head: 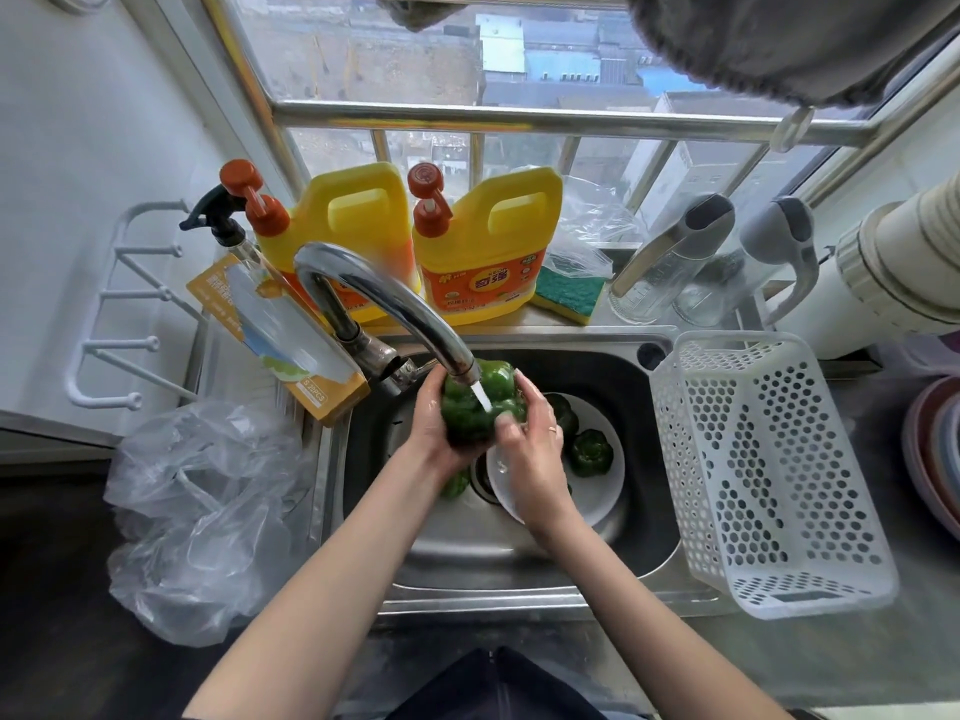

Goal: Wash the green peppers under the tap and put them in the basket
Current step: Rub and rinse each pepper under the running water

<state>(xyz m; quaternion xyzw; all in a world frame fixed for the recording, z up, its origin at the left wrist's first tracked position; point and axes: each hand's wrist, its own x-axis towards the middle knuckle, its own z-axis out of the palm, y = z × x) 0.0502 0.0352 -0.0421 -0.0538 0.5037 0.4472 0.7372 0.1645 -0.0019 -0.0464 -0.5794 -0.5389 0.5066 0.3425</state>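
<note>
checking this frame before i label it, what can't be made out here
All in the head view:
- How many peppers remain on the plate in the sink: the hands cover part of it.
- The right hand: its fingertips are motion-blurred against the held pepper.
- The basket: its floor is hidden behind its holed wall.
- The tap: its handle is hidden behind the spout.

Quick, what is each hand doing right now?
Left hand: holds the green pepper under the tap.
Right hand: fingers curled on the same pepper, rubbing it.
</note>
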